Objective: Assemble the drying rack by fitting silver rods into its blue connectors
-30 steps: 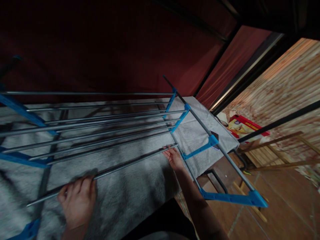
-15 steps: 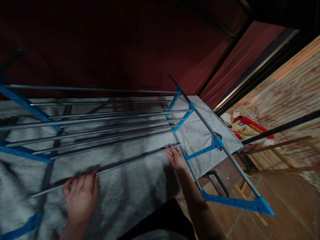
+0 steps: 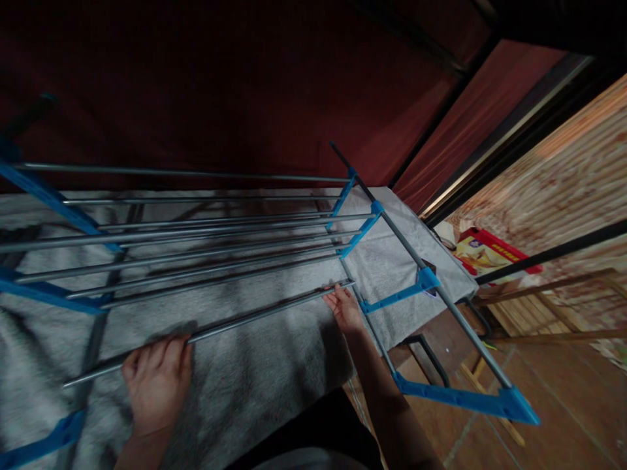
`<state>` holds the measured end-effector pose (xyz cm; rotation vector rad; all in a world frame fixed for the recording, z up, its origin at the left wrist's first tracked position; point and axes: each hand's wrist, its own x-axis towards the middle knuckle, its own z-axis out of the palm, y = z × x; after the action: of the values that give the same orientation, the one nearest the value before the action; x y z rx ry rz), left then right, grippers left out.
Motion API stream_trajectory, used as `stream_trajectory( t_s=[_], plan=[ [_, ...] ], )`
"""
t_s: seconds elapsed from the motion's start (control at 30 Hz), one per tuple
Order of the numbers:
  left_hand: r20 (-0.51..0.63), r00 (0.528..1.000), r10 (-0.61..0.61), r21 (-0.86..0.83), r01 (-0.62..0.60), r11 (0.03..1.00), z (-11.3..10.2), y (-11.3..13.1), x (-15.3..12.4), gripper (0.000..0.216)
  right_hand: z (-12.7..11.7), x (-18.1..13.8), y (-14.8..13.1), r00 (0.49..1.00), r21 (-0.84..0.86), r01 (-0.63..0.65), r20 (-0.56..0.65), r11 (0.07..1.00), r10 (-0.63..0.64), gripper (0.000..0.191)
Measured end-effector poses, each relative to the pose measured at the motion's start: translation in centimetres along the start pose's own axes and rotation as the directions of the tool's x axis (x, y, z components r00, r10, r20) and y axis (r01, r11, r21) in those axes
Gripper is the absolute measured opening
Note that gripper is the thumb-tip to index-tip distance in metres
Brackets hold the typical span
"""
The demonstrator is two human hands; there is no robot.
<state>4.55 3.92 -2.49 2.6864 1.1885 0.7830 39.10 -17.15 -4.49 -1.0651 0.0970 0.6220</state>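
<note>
A loose grey metal rod [image 3: 255, 318] slants across the near side of a rack frame with blue plastic brackets [image 3: 399, 297]. My left hand [image 3: 159, 378] is wrapped over the rod toward its left end, which sticks out past the fingers. Near the rod's other end, my right hand [image 3: 344, 308] pinches it between thumb and fingers. That right end lies close to a side bar of the frame; whether they touch I cannot tell. Beyond the hands, several parallel rods [image 3: 220, 251] run between the blue brackets on both sides.
Grey fleecy cloth [image 3: 274, 359] covers the surface under the rack. A dark red panel [image 3: 220, 85] stands behind it. To the right are a red and yellow box [image 3: 490, 251], a wooden slatted piece [image 3: 529, 313] and a tiled floor [image 3: 553, 405].
Both hands keep their hold on the rod, almost unmoved. The view has shifted very slightly.
</note>
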Motion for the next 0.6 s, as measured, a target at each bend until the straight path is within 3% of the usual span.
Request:
stream_trajectory(
  t_s=[0.3,0.6],
  plan=[
    [-0.003,0.998,0.062,0.062,-0.062,0.996,-0.05,0.16,0.17,0.042,0.23,-0.01,-0.05,1.000,-0.006,-0.009,-0.004,1.000,0.009,0.025],
    [-0.004,1.000,0.017,0.041,-0.017,0.999,0.20,-0.46,0.00,0.029,0.08,0.30,0.08,1.000,-0.051,-0.026,-0.011,0.998,0.025,0.023]
  ],
)
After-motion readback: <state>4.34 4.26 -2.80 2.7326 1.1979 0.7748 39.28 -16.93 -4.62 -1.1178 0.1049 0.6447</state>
